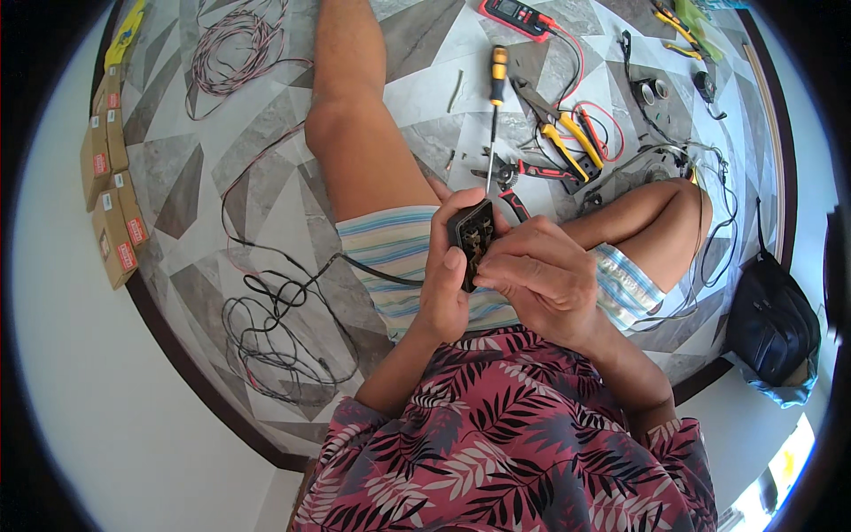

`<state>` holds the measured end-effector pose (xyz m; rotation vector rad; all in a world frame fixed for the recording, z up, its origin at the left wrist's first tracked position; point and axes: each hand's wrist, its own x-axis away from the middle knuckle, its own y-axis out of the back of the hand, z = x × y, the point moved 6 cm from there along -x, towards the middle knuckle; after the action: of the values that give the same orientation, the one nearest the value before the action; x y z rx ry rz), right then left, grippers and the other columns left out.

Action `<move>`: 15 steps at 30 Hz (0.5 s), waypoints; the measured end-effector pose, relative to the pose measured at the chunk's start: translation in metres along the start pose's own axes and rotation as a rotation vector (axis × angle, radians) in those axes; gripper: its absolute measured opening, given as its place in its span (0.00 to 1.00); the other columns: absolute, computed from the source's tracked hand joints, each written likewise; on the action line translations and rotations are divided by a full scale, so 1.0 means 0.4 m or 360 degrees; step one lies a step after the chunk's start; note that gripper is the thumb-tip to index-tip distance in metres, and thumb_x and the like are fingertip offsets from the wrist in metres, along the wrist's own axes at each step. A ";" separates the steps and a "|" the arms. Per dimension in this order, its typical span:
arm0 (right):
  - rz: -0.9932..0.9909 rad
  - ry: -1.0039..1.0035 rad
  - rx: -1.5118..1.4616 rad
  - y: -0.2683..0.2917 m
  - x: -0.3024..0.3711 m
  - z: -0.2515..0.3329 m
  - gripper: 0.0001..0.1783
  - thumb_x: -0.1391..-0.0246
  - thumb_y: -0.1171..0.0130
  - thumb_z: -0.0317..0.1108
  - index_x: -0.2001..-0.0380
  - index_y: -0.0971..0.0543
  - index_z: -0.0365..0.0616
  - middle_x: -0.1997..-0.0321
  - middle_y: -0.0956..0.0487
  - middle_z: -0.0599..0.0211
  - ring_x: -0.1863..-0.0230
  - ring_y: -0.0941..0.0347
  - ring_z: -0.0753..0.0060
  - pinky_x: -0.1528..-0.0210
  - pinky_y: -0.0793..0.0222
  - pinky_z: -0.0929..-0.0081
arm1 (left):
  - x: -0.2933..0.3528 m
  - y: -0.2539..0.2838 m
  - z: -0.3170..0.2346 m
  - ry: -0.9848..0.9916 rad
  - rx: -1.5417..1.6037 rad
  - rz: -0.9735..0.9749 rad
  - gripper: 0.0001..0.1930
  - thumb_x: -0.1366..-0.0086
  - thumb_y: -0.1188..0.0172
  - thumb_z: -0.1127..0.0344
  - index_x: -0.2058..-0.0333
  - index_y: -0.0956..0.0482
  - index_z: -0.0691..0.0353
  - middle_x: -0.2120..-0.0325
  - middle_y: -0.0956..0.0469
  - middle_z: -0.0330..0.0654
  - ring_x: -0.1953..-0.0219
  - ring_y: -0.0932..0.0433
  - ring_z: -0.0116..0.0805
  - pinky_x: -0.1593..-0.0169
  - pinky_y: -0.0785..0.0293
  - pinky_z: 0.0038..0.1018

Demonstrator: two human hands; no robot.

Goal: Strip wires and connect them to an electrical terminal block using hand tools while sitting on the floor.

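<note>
Above my lap, my left hand (446, 288) is closed around a small black case (457, 232), tilted up, with brass-coloured metal parts showing inside. It looks like an opened electrical housing. Fingers and thumb of my right hand (548, 277) are pinched together at the right edge of the case; whatever they grip is hidden. A black cable (377, 269) reaches my left hand from the left, but where it ends is covered. Just beyond the case lies a screwdriver (498, 80) with a yellow and black handle, its shaft pointing toward my left fingers.
Yellow-handled cutters (567, 142), red-and-black pliers (516, 202) and a red multimeter (514, 16) lie ahead. Black cable loops (275, 332) and a red-black wire coil (238, 49) spread at left. Cardboard boxes (117, 235) line the left wall; a black bag (773, 319) sits at right.
</note>
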<state>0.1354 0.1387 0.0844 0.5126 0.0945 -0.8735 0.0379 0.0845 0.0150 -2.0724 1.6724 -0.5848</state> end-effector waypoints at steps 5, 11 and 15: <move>-0.0028 -0.0044 0.0009 0.003 0.007 -0.004 0.14 0.65 0.32 0.19 0.70 0.18 0.43 0.69 0.21 0.68 0.67 0.27 0.64 0.62 0.28 0.70 | 0.001 -0.009 -0.003 -0.0002 -0.0047 -0.0012 0.33 0.32 0.60 0.45 0.38 0.45 0.67 0.53 0.31 0.50 0.52 0.30 0.35 0.47 0.35 0.29; 0.0009 -0.0075 0.0063 0.004 0.003 -0.009 0.13 0.66 0.30 0.21 0.72 0.17 0.44 0.71 0.22 0.70 0.68 0.29 0.67 0.66 0.30 0.73 | 0.009 -0.002 0.004 0.0026 -0.0039 0.0016 0.33 0.34 0.60 0.49 0.38 0.46 0.67 0.50 0.33 0.52 0.47 0.32 0.41 0.41 0.38 0.36; -0.0014 -0.0006 0.0141 -0.002 0.008 -0.003 0.16 0.68 0.31 0.20 0.70 0.18 0.47 0.70 0.22 0.72 0.68 0.29 0.67 0.66 0.31 0.72 | 0.007 -0.006 0.002 0.0048 -0.0049 -0.0024 0.34 0.33 0.60 0.44 0.38 0.45 0.67 0.53 0.33 0.50 0.53 0.32 0.34 0.47 0.35 0.29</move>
<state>0.1368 0.1364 0.0822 0.5938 0.0547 -0.8899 0.0407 0.0821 0.0160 -2.1100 1.6941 -0.6016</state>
